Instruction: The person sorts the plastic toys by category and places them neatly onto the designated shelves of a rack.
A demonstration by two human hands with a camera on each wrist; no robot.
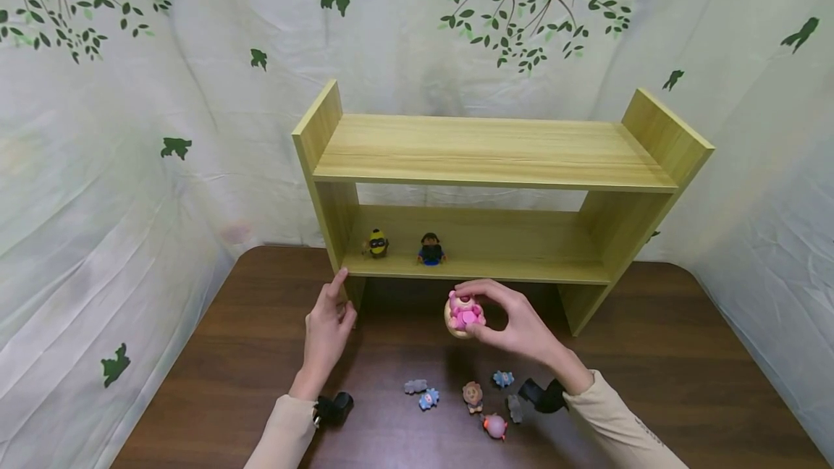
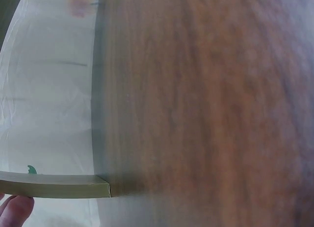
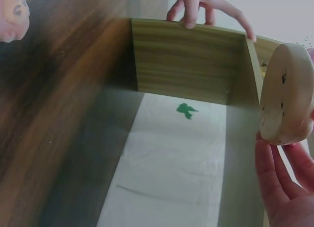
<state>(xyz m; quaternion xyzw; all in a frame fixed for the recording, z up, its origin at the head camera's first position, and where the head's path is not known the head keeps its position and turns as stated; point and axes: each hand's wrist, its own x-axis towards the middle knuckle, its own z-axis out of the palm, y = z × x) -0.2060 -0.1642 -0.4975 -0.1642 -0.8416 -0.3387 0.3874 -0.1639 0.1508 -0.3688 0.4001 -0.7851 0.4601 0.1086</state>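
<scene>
My right hand (image 1: 515,320) holds a pink bear-like figurine (image 1: 465,312) on a round cream base, in front of the shelf's lower opening. Its thumb and fingers grip the round edge; the flat cream underside (image 3: 284,94) shows in the right wrist view. My left hand (image 1: 327,331) touches the front left edge of the wooden shelf (image 1: 495,150), index finger stretched out along it. On the middle board stand a yellow figurine (image 1: 376,244) and a dark-haired figurine in blue (image 1: 431,249), set apart. In the left wrist view only a fingertip (image 2: 18,210) shows beside the side panel.
Several small toys lie on the brown table (image 1: 215,382): grey ones (image 1: 415,386), blue ones (image 1: 428,399), a brown lion-like one (image 1: 472,396) and a pink round one (image 1: 495,426). A white curtain with leaf prints (image 1: 215,93) hangs behind.
</scene>
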